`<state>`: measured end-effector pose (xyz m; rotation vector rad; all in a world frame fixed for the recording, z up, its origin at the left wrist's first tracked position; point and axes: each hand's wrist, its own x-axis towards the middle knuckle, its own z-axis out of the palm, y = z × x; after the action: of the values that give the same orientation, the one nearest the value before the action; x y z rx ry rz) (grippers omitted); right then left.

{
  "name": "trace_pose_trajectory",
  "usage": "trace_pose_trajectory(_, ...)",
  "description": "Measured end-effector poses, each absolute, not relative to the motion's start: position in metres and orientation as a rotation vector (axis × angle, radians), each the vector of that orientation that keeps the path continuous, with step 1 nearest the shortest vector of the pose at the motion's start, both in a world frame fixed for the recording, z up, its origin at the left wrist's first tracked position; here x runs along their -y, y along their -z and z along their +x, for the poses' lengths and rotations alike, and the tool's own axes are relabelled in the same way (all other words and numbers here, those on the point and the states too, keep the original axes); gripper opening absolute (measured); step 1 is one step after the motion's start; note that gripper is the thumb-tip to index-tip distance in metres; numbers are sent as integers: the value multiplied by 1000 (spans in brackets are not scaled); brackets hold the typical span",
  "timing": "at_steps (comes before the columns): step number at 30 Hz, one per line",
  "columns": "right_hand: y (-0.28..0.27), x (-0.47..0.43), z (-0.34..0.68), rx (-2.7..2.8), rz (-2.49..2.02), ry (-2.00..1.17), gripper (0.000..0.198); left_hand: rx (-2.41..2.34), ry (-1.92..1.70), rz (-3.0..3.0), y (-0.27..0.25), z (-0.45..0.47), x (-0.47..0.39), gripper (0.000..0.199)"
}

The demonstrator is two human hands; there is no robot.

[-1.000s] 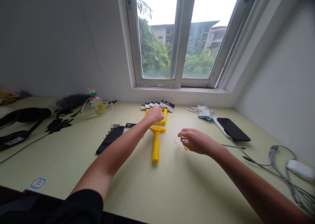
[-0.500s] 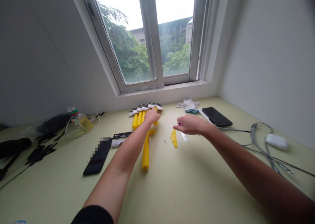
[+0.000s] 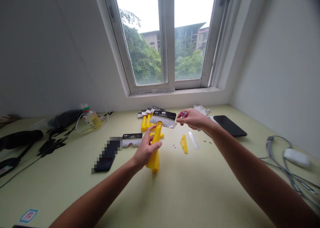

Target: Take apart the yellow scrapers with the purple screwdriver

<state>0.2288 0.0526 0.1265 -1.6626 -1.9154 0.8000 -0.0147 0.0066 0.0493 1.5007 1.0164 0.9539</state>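
My left hand (image 3: 148,148) grips a yellow scraper (image 3: 155,144), raised and tilted above the table, with a black-and-white header card (image 3: 163,118) at its top end. My right hand (image 3: 193,118) is closed around a small purple-pink object (image 3: 184,114), mostly hidden by the fingers. Its fingertips are at the card's right edge; whether they touch it I cannot tell. Beneath the held scraper lies a yellow T-shaped handle (image 3: 156,166), partly covered. To the right are small nuts (image 3: 174,146), a yellow plate (image 3: 184,144) and a flat metal blade (image 3: 193,140).
Several more carded yellow scrapers (image 3: 144,123) lie at the back. A loose header card (image 3: 132,139) and a dark phone (image 3: 106,158) are on the left, with a bottle (image 3: 91,119) behind. Another phone (image 3: 230,125), grey cables (image 3: 280,161) and a white case (image 3: 296,157) occupy the right.
My left hand has lifted a carded scraper from the back row and brought it nearer. My right hand has moved up to its card, still holding the purple-pink object. The view has shifted left.
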Motion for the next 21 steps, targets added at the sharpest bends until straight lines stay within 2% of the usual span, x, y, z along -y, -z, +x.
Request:
trace_pose_trajectory(4,-140,-39,204,1830,-1512,-1044,25,-948,-1053,1484,-45,-25,18,69)
trace_pose_trajectory(10,-138,-28,206,1705,-1454,-1047,31,-890,-1203,1585,-41,-4,15,64)
trace_pose_trajectory(21,-147,-21,221,1593,-1367,-1025,42,-969,-1264,1728,-42,20,6,60)
